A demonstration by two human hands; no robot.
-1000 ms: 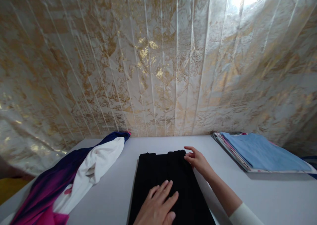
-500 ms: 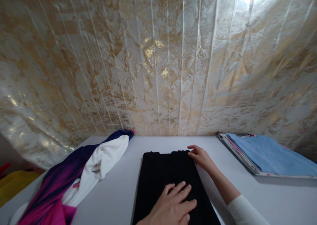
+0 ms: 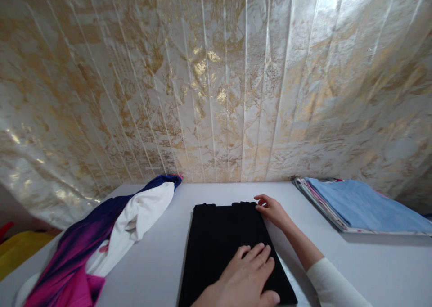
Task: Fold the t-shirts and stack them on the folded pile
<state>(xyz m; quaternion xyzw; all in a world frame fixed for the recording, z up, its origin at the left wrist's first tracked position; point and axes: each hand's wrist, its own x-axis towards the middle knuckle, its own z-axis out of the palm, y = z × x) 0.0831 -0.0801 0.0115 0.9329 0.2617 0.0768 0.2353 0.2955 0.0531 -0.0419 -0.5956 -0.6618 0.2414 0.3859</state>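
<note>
A black garment, folded into a neat long rectangle, lies on the white table in front of me. Its far edge has a raised fold at each side with a lower gap between. My left hand rests flat on the right half of the cloth, palm down, fingers stretched out. At the far right corner, my right hand has its thumb and fingertips on the edge of the cloth, with the index finger raised a little. The exact grip there is small and partly hidden.
Loose white cloth and a purple-pink garment lie along the left of the table. A stack of folded clothes, light blue on top, sits at the right. Behind hangs a shiny gold-patterned sheet. Something yellow shows lower left.
My left hand has slid right across the black garment, toward its right edge. A shiny strip now shows beside that edge. My right hand stays at the far corner.
</note>
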